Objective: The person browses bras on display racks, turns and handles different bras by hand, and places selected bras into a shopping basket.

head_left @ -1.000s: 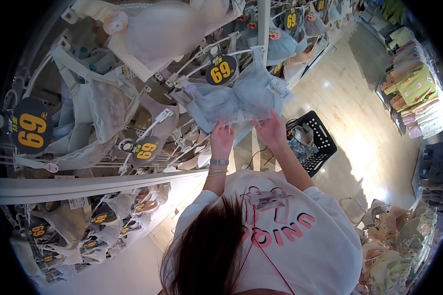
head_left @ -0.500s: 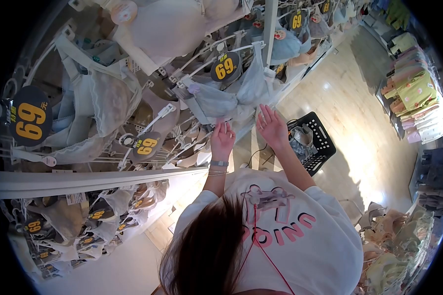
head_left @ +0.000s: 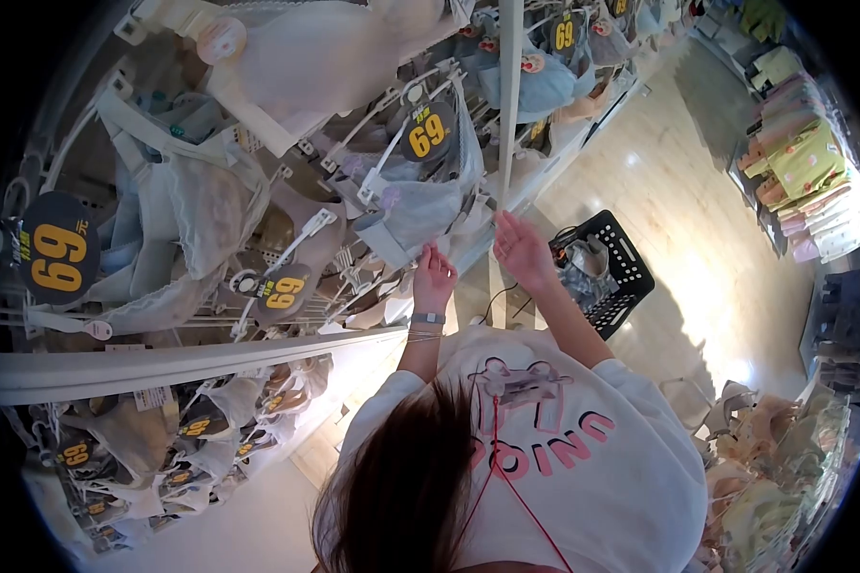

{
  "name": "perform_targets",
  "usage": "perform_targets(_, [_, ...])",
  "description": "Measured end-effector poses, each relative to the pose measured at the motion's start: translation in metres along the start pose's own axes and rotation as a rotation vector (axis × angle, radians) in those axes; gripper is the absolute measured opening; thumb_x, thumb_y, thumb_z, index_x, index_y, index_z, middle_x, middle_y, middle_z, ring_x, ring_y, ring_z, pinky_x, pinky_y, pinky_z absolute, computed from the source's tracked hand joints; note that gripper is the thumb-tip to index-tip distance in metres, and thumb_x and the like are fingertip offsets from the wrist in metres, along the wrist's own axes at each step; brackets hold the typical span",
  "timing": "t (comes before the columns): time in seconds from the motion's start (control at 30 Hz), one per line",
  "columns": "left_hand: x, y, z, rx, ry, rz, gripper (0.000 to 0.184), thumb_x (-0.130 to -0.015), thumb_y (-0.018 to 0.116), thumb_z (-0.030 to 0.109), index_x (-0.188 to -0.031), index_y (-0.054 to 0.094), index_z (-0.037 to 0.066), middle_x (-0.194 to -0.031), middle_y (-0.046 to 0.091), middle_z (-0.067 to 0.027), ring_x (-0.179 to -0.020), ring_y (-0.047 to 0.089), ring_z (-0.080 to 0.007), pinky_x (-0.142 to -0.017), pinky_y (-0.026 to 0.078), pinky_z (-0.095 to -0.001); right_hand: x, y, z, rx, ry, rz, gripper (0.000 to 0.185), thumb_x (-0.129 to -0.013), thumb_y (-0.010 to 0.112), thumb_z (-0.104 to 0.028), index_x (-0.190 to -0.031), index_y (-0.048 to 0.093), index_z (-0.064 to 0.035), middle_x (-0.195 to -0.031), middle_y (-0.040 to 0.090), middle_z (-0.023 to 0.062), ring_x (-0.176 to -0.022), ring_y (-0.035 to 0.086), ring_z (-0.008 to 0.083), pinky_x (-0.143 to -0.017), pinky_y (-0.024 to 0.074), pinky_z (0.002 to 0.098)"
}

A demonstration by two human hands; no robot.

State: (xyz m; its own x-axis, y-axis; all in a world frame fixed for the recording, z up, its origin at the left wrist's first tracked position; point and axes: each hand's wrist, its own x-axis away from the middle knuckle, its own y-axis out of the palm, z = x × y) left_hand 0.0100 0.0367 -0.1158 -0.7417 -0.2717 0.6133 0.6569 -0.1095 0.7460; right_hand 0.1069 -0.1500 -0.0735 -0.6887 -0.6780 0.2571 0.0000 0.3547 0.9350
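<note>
A pale blue-grey bra (head_left: pixel 416 215) hangs from a white hanger on the rack in front of me. A black round price tag marked 69 (head_left: pixel 426 132) sits above its cups. My left hand (head_left: pixel 435 280) is just below the bra's lower edge, palm up and fingers extended; whether the fingertips touch the fabric I cannot tell. My right hand (head_left: pixel 525 251) is beside the bra's right end, near a white upright post (head_left: pixel 509 105), with its palm showing and fingers stretched out. Neither hand grips anything visible.
A black basket (head_left: pixel 631 272) with grey fabric inside stands on the wooden floor to the right. More bras (head_left: pixel 196 196) hang at left, above a white shelf edge (head_left: pixel 191 361). Folded clothes (head_left: pixel 807 167) line the far right; bras (head_left: pixel 755 477) fill a lower-right display.
The bra has turned on its hanger, and its right side has swung inward, away from my right hand. Both hands remain close to where they were, fingers still extended.
</note>
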Motion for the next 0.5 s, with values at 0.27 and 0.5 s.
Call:
perform_targets(0.27, [0.013,0.014,-0.007,0.035,-0.128,-0.011,0.007,-0.087,0.061,0.021,-0.089,0.061,0.014,-0.078,0.060,0.0050,-0.069,0.054,-0.0078,-0.067,0.041,-0.0274,-0.005,-0.019,0.052,0.213,0.220,0.062,0.040,-0.092,0.046,-0.025,-0.129,0.046,-0.0107,-0.132,0.048,0.0012,-0.115,0.047,0.0160,-0.096,0.0365,0.0315])
perform_targets(0.5, [0.024,0.014,-0.020,0.094,-0.222,-0.013,0.006,-0.088,0.058,0.017,-0.089,0.060,0.011,-0.082,0.062,0.0023,-0.068,0.054,-0.0081,-0.066,0.042,-0.0279,0.002,0.006,0.050,0.330,0.219,0.001,0.045,-0.090,0.052,-0.036,-0.130,0.041,-0.0172,-0.134,0.044,-0.0018,-0.122,0.040,0.0163,-0.099,0.0291,0.0395])
